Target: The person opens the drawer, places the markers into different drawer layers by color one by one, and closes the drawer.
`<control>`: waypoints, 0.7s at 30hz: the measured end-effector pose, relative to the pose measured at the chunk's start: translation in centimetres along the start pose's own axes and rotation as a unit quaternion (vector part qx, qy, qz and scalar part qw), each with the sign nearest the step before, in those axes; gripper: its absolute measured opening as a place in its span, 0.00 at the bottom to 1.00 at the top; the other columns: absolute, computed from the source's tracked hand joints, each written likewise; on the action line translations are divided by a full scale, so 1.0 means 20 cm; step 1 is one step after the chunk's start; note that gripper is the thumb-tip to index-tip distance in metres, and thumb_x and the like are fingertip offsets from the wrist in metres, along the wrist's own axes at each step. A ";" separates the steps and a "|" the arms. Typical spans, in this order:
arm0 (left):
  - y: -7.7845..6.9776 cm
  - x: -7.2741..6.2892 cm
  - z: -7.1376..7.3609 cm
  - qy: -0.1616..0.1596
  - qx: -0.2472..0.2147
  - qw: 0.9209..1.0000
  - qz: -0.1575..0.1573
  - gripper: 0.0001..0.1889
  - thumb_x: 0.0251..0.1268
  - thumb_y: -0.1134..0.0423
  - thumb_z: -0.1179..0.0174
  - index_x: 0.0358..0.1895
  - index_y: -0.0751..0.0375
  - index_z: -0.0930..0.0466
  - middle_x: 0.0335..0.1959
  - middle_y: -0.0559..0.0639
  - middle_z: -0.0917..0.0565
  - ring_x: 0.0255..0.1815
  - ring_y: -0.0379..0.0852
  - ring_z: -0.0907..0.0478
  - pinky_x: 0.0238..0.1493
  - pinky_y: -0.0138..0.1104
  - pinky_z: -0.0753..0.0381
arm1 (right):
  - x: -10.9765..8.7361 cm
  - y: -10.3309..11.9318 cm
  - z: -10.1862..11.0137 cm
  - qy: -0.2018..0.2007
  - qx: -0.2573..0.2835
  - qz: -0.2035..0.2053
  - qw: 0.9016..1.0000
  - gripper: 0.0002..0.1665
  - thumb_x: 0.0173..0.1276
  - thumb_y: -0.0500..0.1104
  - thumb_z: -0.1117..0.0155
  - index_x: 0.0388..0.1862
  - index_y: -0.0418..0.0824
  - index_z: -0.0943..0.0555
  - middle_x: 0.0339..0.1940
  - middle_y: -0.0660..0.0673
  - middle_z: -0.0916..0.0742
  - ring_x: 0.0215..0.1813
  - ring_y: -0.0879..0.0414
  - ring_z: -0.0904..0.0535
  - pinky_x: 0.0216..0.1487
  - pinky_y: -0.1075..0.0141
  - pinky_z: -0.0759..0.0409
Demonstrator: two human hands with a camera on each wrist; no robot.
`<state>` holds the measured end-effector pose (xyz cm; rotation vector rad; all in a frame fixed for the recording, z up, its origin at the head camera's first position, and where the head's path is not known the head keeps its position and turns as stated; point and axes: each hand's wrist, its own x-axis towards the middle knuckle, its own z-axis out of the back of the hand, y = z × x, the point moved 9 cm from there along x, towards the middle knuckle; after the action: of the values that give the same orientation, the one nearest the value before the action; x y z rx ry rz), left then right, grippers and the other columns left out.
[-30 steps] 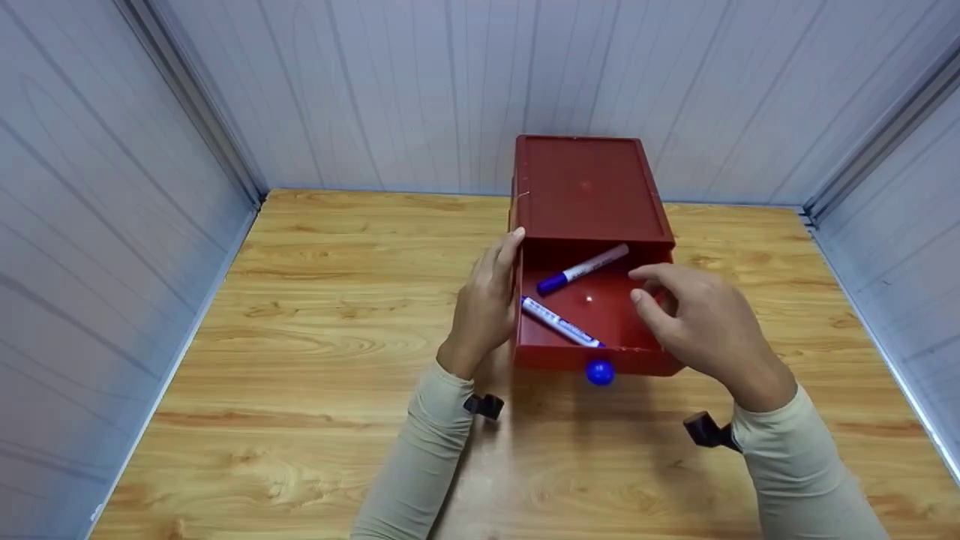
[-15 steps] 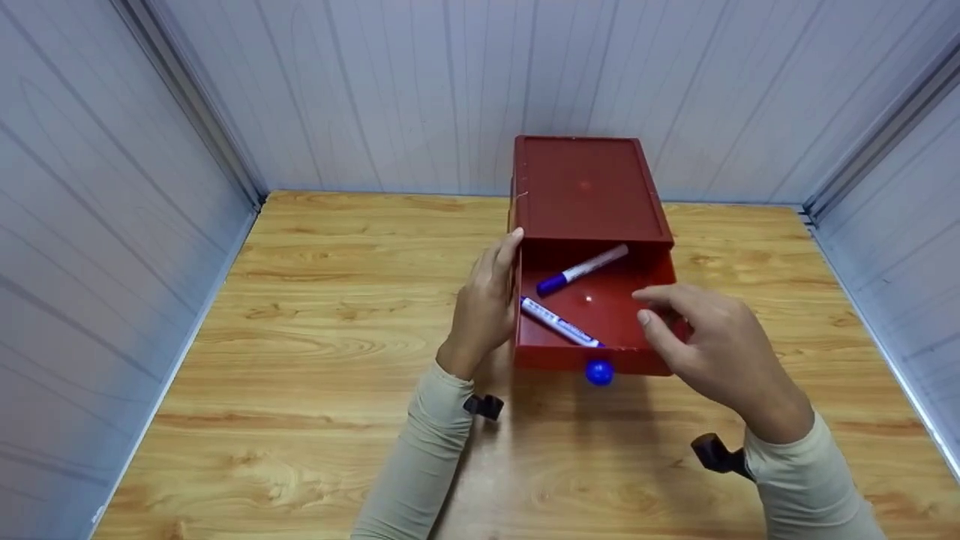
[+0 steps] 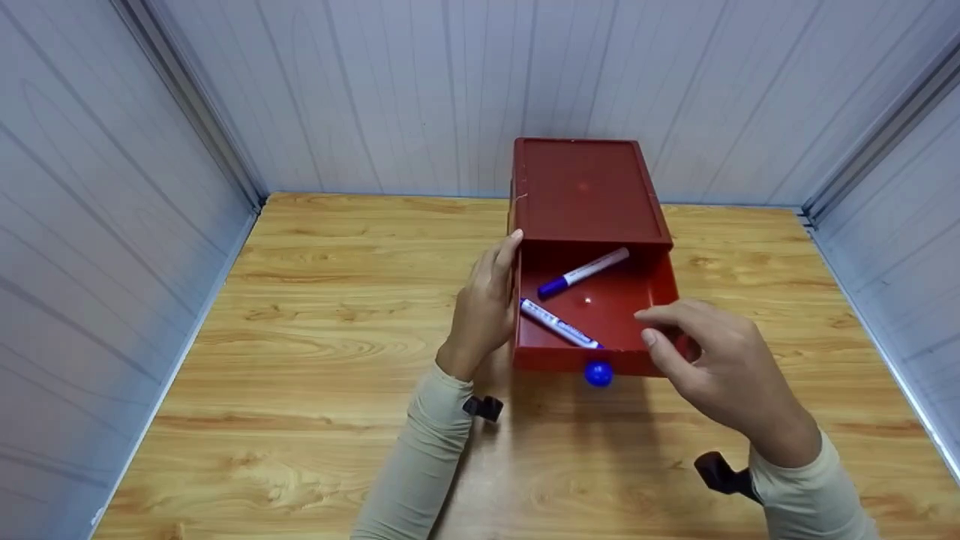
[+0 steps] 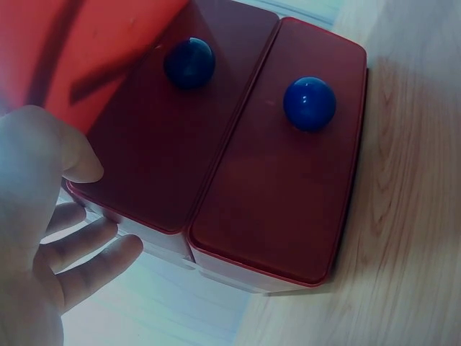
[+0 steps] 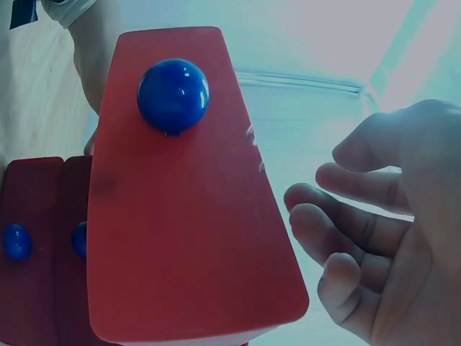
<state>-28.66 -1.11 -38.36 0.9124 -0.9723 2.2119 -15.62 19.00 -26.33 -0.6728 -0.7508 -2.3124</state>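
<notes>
A red drawer cabinet (image 3: pixel 589 191) has its top drawer (image 3: pixel 615 319) pulled out. Two white whiteboard markers with blue-purple caps lie in the drawer: one marker (image 3: pixel 592 268) toward the back, another marker (image 3: pixel 556 322) by the front left. A blue knob (image 3: pixel 598 373) sticks out from the drawer front. My left hand (image 3: pixel 484 304) rests along the cabinet's left side with its fingers extended. Over the drawer's front right corner hovers my right hand (image 3: pixel 712 360), fingers loosely bent. The right wrist view shows this right hand (image 5: pixel 374 223) beside the drawer front, holding nothing.
Two closed drawers (image 4: pixel 274 180), each with a blue knob (image 4: pixel 310 104), sit below the pulled-out one. A wood-grain table (image 3: pixel 337 337) carries the cabinet. Pale panel walls (image 3: pixel 390 97) stand at the back and both sides.
My right hand has drawn back toward the front right, away from the inside of the drawer. The left hand, the drawer and both markers have stayed in place.
</notes>
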 end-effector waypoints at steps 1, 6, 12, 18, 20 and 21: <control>0.00 0.00 0.00 0.000 0.000 1.000 0.001 0.34 0.71 0.70 0.47 0.78 0.51 0.45 0.64 0.58 0.26 0.61 0.53 0.26 0.52 0.46 0.19 | 0.00 0.01 0.00 -0.005 0.003 0.011 1.000 0.16 0.59 0.29 0.30 0.45 0.42 0.13 0.33 0.55 0.16 0.26 0.64 0.30 0.27 0.75 0.33; 0.00 0.00 -0.01 0.004 0.001 1.000 0.003 0.35 0.70 0.70 0.46 0.78 0.51 0.46 0.64 0.57 0.26 0.61 0.52 0.26 0.53 0.45 0.20 | -0.02 0.06 0.01 -0.013 0.016 0.054 0.998 0.14 0.59 0.31 0.33 0.44 0.41 0.13 0.33 0.54 0.15 0.26 0.65 0.29 0.28 0.76 0.31; 0.01 -0.01 -0.01 0.005 -0.004 1.000 0.003 0.36 0.70 0.67 0.43 0.78 0.51 0.46 0.65 0.58 0.27 0.61 0.53 0.26 0.54 0.46 0.20 | -0.04 0.10 0.00 -0.010 0.017 0.074 0.997 0.12 0.61 0.35 0.34 0.44 0.41 0.13 0.34 0.52 0.13 0.27 0.65 0.26 0.28 0.76 0.29; 0.01 0.00 -0.01 0.004 -0.004 1.000 0.003 0.35 0.72 0.65 0.43 0.78 0.51 0.46 0.63 0.58 0.26 0.59 0.53 0.26 0.52 0.46 0.19 | -0.06 0.10 -0.02 0.015 0.017 0.068 0.997 0.18 0.54 0.31 0.29 0.45 0.41 0.13 0.34 0.53 0.14 0.27 0.63 0.25 0.28 0.76 0.28; 0.01 0.00 -0.01 0.006 -0.001 1.000 0.004 0.35 0.72 0.65 0.44 0.78 0.51 0.46 0.63 0.58 0.26 0.59 0.53 0.26 0.51 0.45 0.18 | -0.06 0.11 -0.03 0.024 0.014 0.066 0.997 0.19 0.53 0.30 0.28 0.45 0.42 0.13 0.34 0.54 0.14 0.27 0.63 0.26 0.28 0.76 0.28; 0.01 0.00 -0.01 0.006 0.000 1.000 0.004 0.35 0.72 0.65 0.44 0.78 0.50 0.47 0.63 0.58 0.26 0.59 0.53 0.26 0.50 0.45 0.18 | -0.07 0.11 -0.04 0.027 0.012 0.067 0.997 0.19 0.53 0.30 0.27 0.45 0.42 0.13 0.34 0.54 0.14 0.27 0.63 0.26 0.27 0.75 0.28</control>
<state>-28.81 -1.05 -38.60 0.8947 -0.9724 2.2223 -13.44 17.64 -26.93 -0.6279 -0.6879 -2.1879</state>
